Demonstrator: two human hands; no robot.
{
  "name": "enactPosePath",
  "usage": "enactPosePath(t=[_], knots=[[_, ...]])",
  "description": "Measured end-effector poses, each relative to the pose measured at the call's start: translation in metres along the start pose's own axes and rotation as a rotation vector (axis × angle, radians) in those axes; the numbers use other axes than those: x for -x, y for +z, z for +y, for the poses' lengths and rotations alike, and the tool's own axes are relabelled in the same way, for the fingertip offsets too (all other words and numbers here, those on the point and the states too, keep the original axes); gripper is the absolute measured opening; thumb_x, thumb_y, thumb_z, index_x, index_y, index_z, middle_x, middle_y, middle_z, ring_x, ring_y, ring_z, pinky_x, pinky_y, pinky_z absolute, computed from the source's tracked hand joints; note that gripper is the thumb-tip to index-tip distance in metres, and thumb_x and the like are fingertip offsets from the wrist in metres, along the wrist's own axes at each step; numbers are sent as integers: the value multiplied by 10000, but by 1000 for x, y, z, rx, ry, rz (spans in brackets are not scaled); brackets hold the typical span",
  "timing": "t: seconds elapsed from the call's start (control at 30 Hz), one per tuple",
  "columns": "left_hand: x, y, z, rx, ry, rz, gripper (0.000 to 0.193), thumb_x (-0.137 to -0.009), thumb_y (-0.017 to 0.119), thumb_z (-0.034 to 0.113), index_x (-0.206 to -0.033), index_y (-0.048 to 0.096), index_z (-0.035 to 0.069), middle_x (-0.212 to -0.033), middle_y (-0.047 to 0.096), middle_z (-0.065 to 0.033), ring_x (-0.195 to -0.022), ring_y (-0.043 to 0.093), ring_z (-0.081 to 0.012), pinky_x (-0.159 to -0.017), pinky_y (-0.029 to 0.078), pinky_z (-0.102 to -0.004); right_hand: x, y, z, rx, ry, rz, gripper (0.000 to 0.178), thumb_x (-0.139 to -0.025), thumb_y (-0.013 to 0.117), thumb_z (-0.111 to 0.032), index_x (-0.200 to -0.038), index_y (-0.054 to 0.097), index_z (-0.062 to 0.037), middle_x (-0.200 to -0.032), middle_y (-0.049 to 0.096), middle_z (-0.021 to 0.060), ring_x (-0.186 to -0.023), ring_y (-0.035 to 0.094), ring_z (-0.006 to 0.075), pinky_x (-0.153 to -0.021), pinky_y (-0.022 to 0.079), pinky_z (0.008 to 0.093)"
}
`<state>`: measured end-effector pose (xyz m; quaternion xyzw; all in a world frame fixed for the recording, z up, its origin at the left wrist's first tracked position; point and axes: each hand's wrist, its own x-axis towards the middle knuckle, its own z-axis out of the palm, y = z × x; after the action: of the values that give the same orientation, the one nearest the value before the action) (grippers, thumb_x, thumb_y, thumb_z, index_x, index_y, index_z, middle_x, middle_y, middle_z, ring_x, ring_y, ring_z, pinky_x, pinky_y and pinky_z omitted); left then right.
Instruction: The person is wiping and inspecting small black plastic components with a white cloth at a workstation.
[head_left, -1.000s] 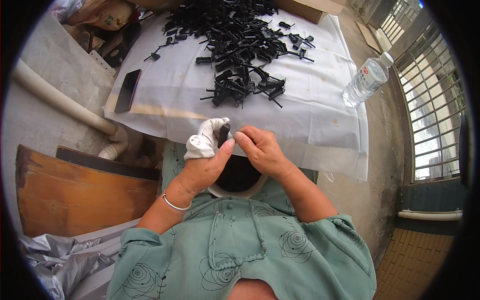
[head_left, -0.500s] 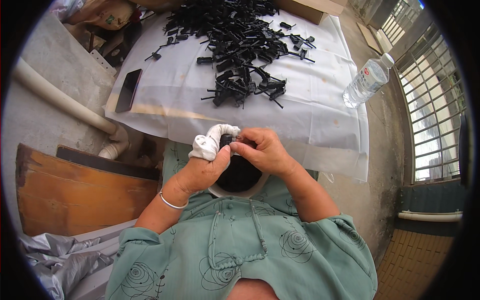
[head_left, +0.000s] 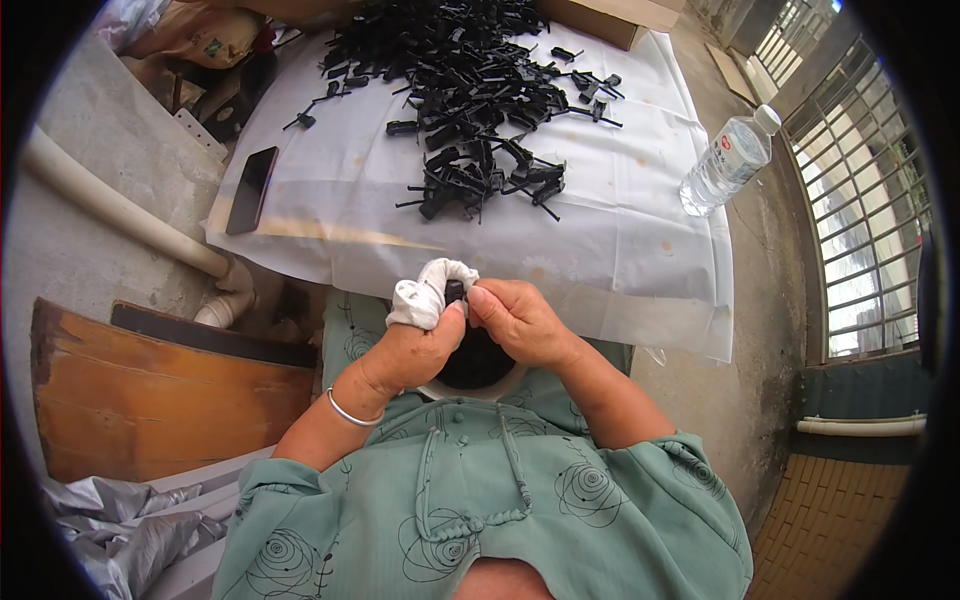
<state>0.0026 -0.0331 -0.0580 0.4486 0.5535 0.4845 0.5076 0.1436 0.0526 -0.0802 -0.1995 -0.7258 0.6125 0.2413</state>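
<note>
**Clamped: small, blocky, black plastic-looking part [head_left: 454, 291]**

Held over or just beyond a round, white-rimmed bucket [head_left: 508, 385] with dark interior; cannot tell height above it. Gripped between bare thumb and soft white cloth wrap [head_left: 420, 300] on the fingers of the left hand [head_left: 425, 345]. Met at its right edge by closed-up fingertips of the right hand [head_left: 522, 320]; cannot tell what, if anything, is pinched there.

Judged light, stiff, fairly smooth; likely tolerant of firm pressure on the body, less so at any thin stem. Best taken by the blocky sides.

Beyond the bucket: heap of black, thin-stemmed, plastic-looking pieces [head_left: 455, 110] on creased white plastic sheet [head_left: 330, 180]. Beyond and left: flat, dark, rectangular phone [head_left: 252, 190]. Beyond and right: clear, white-capped plastic bottle [head_left: 728, 165].
</note>
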Motion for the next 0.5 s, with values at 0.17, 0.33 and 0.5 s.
enactPosePath(t=[0.17,0.33,0.5], knots=[[-6,6,0,-296,280,40,248,-805,428,26,-1049,459,-2,-825,535,-132,-736,537,-253,-697,450,-318,0,-2,-2,78,-99,22,244,-924,459,-156,-757,518,12,-634,530,93,-555,465,183,-552,417,312],[-9,8,-10,-514,389,68,249,-796,426,24,-1039,464,-17,-874,539,-172,-770,545,-313,-714,451,-334,5,11,13,238,-147,164,201,-908,459,-111,-760,510,15,-654,510,169,-547,433,270,-551,407,326],[-9,9,-14,-597,313,35,293,-811,484,65,-1096,478,-4,-1001,531,-172,-912,534,-298,-809,434,-315,4,-10,12,114,41,13,217,-897,499,-146,-755,514,18,-657,531,164,-546,457,293,-539,402,328]])
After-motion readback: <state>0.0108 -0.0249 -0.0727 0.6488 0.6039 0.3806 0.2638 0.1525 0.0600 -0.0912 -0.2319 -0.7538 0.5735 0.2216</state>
